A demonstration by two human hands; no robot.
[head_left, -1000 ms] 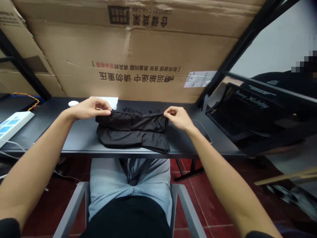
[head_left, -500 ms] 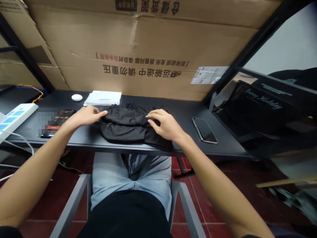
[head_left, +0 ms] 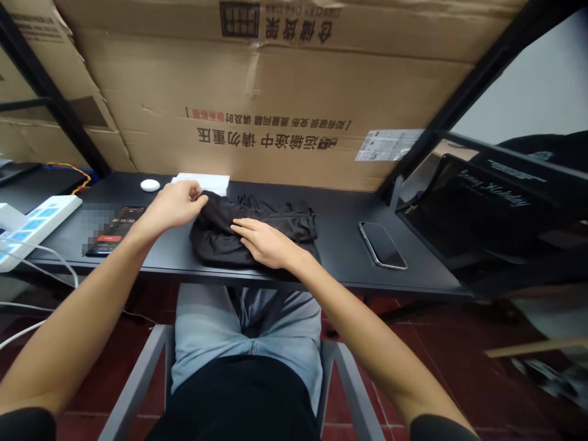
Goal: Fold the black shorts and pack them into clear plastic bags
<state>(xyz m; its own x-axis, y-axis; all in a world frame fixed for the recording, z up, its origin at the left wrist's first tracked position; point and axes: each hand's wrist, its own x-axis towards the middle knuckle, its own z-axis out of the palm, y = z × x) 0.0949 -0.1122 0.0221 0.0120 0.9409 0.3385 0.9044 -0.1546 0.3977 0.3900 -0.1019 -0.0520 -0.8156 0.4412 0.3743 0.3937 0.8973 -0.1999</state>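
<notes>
A piece of thin black fabric point(head_left: 285, 219), folded and wrinkled, lies near the front edge of the dark desk point(head_left: 340, 263). Its exact kind cannot be made out. My left hand point(head_left: 180, 202) pinches the fabric's upper left corner between thumb and fingers, lifting it slightly. On the middle of the cloth rests my right hand point(head_left: 264, 241), palm down with its fingers stretched out toward the left. Part of the cloth is hidden beneath that hand and forearm.
Left of the cloth lie a phone with a lit timer point(head_left: 117, 229), a white oval object point(head_left: 150, 185) and a white power strip point(head_left: 39, 226) with cables. White papers point(head_left: 215, 182) sit behind. Another phone point(head_left: 383, 245) lies to the right. Cardboard point(head_left: 285, 86) stands along the back.
My left hand has closed on the cloth's upper left corner and raised it a little. My right hand has moved left and down, flattening onto the cloth. The view has shifted slightly.
</notes>
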